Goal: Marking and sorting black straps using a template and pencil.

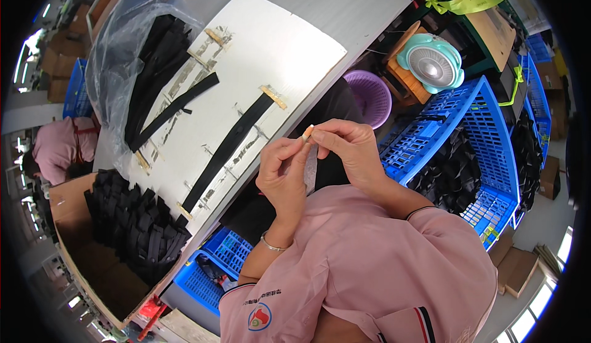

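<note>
We had left hand (282,165) and right hand (352,149) clamped, fingertips together, on small orange-and-white piece (308,132) beside flat white board (295,50); work there seemingly unfinished; long black fabric strip (229,151) apparently laid ready, shorter black fabric strip (178,108) loose

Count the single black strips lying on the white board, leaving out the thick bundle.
2. One black strip runs between two wooden pieces on the white board; the slanted strip lies beside the bundle. More may be hidden under the bundle.
</note>
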A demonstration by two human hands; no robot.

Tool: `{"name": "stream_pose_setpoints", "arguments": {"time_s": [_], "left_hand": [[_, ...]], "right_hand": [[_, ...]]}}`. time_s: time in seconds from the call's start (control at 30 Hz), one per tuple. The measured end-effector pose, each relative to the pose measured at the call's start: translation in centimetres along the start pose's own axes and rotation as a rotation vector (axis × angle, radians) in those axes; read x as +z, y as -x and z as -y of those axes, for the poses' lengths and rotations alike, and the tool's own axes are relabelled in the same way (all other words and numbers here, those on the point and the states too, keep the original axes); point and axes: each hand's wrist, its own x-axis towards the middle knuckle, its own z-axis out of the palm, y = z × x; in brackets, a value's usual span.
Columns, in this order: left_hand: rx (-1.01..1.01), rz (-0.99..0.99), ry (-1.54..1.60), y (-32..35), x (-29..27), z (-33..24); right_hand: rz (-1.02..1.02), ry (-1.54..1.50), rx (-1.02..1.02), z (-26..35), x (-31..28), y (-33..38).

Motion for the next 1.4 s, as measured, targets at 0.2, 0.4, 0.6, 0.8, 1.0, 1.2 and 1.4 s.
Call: {"name": "stream_pose_setpoints", "arguments": {"time_s": [0.2,0.4,0.6,0.8,1.0,1.2,1.4], "left_hand": [[0.074,-0.008,-0.054,0.2,0.1,0.5],[-0.077,-0.003,0.116,0.4,0.4,0.0],[-0.253,0.018,0.203,0.1,0.2,-0.7],[-0.127,0.049,0.138,0.2,-0.1,0.0],[-0.104,0.033,0.149,0.2,-0.1,0.0],[-0.098,0.04,0.143,0.4,-0.4,-0.2],[-0.063,0.05,0.093,0.6,-0.5,-0.1]], "right_hand": [[-0.013,-0.03,-0.009,-0.2,0.3,0.0],[-0.047,0.042,-0.008,0.0,0.6,0.2],[-0.033,0.056,0.007,0.2,0.7,0.5],[-0.019,0.013,0.016,0.4,0.7,0.5],[0.018,-0.038,0.062,0.2,0.2,0.2],[0.067,-0.128,0.074,-0.1,-0.2,-0.1],[0.085,-0.153,0.059,-0.5,-0.3,-0.2]]}}
